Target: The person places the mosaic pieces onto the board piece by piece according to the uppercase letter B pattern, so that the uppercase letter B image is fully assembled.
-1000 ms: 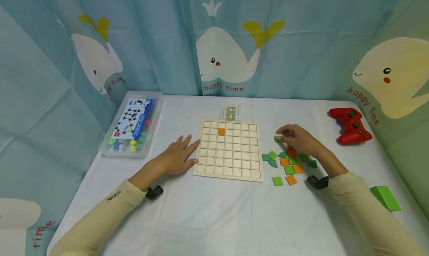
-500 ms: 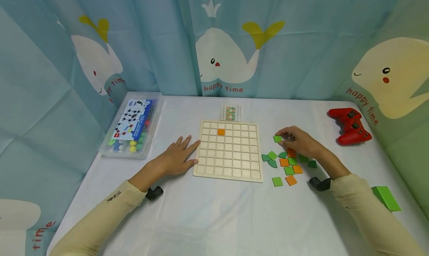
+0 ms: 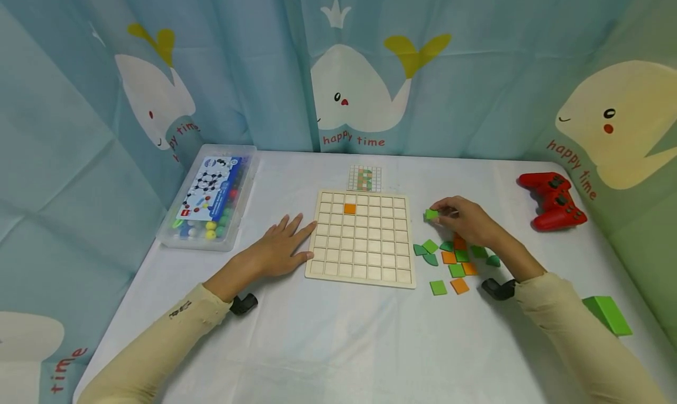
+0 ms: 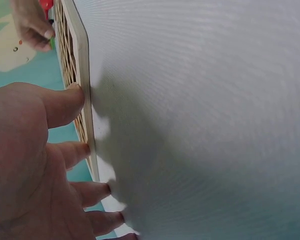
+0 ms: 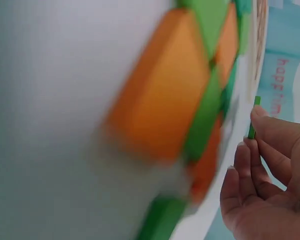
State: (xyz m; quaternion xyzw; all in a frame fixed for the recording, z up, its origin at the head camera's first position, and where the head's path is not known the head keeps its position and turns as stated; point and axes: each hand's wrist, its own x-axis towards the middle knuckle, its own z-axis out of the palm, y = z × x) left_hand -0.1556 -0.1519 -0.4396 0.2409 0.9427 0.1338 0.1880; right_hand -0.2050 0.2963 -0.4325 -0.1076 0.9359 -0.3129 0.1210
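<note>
- Head view: the green tile (image 3: 431, 214) is pinched between the thumb and fingertips of the right hand (image 3: 468, 220). It is held out on the hand's left side, toward the board (image 3: 360, 245); being square, it is given no long axis.
- Head view: the tile is placed to the right of the board, level with its upper rows and apart from its edge. The board's left edge is touched by the left hand (image 3: 282, 248), whose fingers are spread and by which nothing is gripped; the right hand is the nearer to the tile.
- Head view: an orange tile (image 3: 349, 209) is seated in the second row, third column. The loose pieces (image 3: 448, 256) are scattered nearer the person, off the straight line from tile to board. The card (image 3: 365, 178) is set just behind the board; the box (image 3: 206, 195) and controller (image 3: 552, 199) are placed well apart.
- Left wrist view: the thumb and a fingertip are seen against the board's edge.
- Right wrist view: the pinched tile is seen nearly edge-on; the loose pieces in the foreground are blurred.
</note>
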